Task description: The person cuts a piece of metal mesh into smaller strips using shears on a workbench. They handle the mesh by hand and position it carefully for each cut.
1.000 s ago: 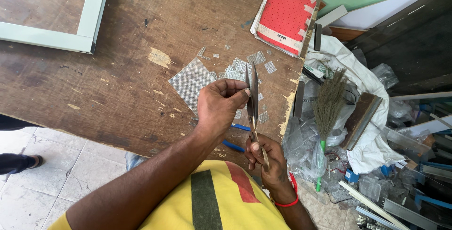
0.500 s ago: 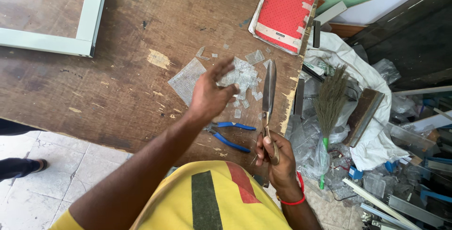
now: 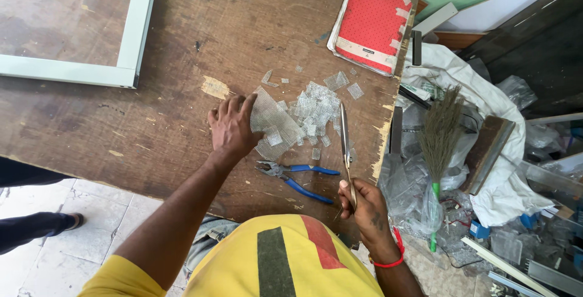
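Pressing down on the wooden table (image 3: 182, 48), my left hand (image 3: 234, 128) lay flat with its fingers (image 3: 246, 104) spread a little, their tips on the near-left edge of a large piece of grey mesh (image 3: 273, 124). Just right of that piece lay a heap of small mesh scraps (image 3: 316, 112), with a few more scattered farther off. My right hand (image 3: 364, 203) was closed around the handles of a pair of scissors (image 3: 345, 142), whose closed blades pointed away from me, along the right side of the scraps. Blue-handled pliers (image 3: 294, 178) lay on the table between my two hands, near its front edge. A red notebook (image 3: 370, 27) rested at the far right corner, and a pale frame (image 3: 130, 48) lay at the far left.
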